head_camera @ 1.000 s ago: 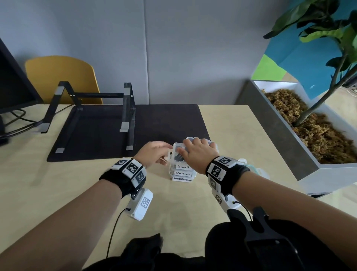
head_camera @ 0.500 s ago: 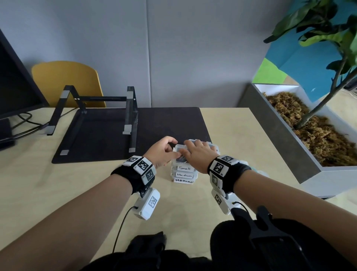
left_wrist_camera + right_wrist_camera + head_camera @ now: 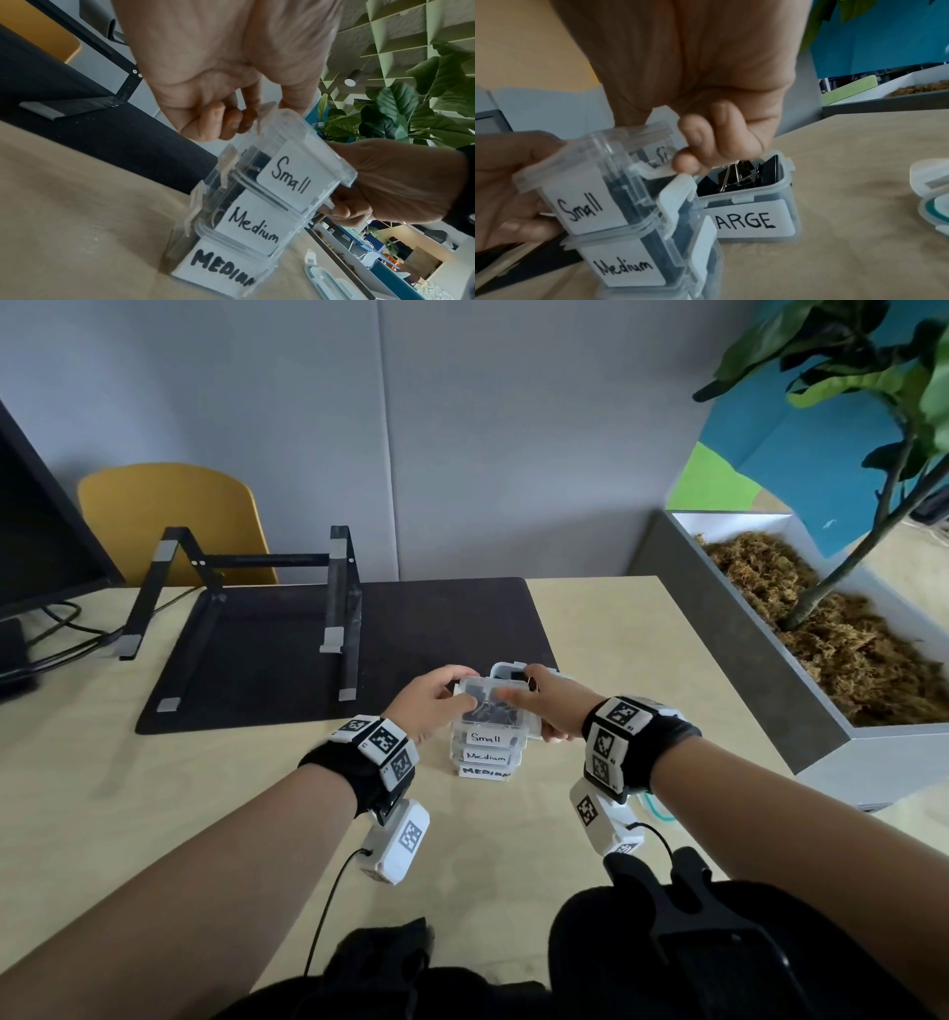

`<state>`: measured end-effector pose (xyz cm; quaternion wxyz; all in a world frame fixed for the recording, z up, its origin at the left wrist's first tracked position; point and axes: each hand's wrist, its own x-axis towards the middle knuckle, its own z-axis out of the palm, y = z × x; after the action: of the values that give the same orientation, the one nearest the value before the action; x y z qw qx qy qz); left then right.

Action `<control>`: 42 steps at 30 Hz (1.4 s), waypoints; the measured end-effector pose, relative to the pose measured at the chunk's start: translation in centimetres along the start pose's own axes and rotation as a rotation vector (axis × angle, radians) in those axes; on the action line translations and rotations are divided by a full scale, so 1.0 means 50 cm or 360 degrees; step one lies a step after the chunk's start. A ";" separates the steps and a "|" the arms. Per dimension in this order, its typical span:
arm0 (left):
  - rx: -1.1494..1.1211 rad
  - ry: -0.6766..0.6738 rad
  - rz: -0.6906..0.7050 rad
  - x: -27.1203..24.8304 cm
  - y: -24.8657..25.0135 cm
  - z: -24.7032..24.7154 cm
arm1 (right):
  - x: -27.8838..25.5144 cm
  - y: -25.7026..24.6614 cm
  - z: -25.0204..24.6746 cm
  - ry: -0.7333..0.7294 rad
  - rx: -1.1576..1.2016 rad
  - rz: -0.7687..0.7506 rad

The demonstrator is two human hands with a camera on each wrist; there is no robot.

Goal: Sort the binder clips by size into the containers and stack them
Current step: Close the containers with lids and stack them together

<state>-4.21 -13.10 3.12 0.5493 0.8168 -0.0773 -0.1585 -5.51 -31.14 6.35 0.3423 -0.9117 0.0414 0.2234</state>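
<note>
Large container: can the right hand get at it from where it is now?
Probably yes. The large container stands open on the table just behind the right hand, with nothing between them. But that hand grips the Small container, so it must let go first.

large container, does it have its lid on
No, the LARGE container stands open beside the stack, with black binder clips showing above its rim.

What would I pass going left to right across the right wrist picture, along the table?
Left hand → Small container, atop the stack → right hand's fingertips at its latch → open LARGE container of binder clips → loose lid at the right edge.
</note>
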 end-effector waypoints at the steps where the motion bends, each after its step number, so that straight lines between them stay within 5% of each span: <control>1: -0.0011 0.0004 0.0001 0.001 -0.002 0.000 | 0.000 0.001 -0.001 -0.0004 0.0010 0.0001; 10: -0.0068 0.0005 -0.0036 0.004 -0.016 0.002 | 0.010 0.006 -0.012 0.0138 -0.0352 0.0076; 19: -0.0021 0.0022 -0.0032 0.007 -0.018 0.004 | 0.018 -0.001 -0.017 0.0036 -0.0240 0.0108; 24: 0.0423 0.0081 0.0065 0.019 -0.003 0.007 | 0.004 0.016 -0.020 0.0104 -0.0152 0.0099; 29: 0.0851 0.0094 0.0309 0.027 0.006 0.035 | -0.002 0.088 -0.041 0.0356 -0.0387 0.0217; 33: 0.0774 0.0102 0.0369 0.020 0.002 0.050 | 0.001 0.181 -0.028 0.0279 -0.0698 0.0435; 42: 0.0707 0.0057 0.0305 0.028 0.011 0.037 | 0.046 0.344 0.026 0.0279 -0.0785 0.0707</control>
<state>-3.50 -15.35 2.74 0.3701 0.9091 -0.1776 -0.0704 -7.85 -43.26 -5.94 0.0497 -0.9514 0.2130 0.2166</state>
